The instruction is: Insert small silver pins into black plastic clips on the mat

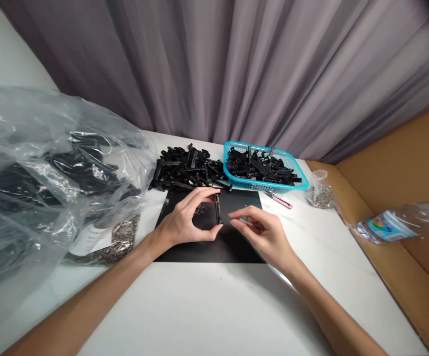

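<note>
My left hand grips a slim black plastic bar by its two ends, thumb below and fingers above. To its right, my right hand is pinched, its fingertips just short of the bar. A thin pale sliver shows between those fingers, too small to name. Both hands are over a black mat on the white table. Tiny metal bits lie on the mat behind my left hand.
Behind the mat are a heap of black plastic parts and a blue basket of similar ones. Large clear bags and a bag of metal pieces stand left. Right: a pink-handled cutter, small bag, bottle, cardboard.
</note>
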Motion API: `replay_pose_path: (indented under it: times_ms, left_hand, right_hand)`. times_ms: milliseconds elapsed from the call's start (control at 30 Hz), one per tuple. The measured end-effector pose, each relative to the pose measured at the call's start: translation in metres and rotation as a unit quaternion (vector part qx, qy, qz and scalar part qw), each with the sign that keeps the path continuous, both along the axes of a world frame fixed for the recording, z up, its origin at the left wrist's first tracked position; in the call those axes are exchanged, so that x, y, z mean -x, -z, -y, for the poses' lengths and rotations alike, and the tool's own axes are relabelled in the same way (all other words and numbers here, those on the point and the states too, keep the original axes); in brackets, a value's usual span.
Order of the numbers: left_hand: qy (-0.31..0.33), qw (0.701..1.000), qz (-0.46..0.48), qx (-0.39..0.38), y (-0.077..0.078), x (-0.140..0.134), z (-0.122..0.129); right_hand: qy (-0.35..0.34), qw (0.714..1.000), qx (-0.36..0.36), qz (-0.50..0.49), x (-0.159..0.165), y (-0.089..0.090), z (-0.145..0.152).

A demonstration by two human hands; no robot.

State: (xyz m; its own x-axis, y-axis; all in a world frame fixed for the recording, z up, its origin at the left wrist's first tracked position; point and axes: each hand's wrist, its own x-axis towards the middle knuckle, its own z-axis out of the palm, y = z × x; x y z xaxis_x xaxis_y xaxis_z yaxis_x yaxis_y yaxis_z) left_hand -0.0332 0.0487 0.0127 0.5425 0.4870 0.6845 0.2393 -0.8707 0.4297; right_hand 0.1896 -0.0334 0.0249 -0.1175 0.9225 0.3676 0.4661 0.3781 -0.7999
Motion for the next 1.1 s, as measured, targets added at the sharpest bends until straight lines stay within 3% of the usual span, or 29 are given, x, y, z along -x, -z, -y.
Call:
replay_pose_path:
  times_ms: [400,600,800,1100]
  left_hand:
    - [0.024,0.998,-0.032,-0.048,-0.007,-0.004,0.006]
    - [0.023,0.997,-0.054,-0.053,-0.008,-0.005,0.008]
    - [0.035,0.993,-0.045,-0.105,-0.007,-0.004,0.006]
    - [0.036,0.992,-0.037,-0.112,-0.005,-0.004,0.003]
  right_hand:
    - [-0.023,0.999,-0.012,-0.019,0.005,-0.002,0.006]
    - [-0.039,0.999,0.009,-0.029,0.007,0.002,0.006]
    - [-0.059,0.997,0.029,-0.042,0.007,-0.001,0.007]
    - [-0.013,0.999,-0.010,-0.051,0.012,-0.005,0.009]
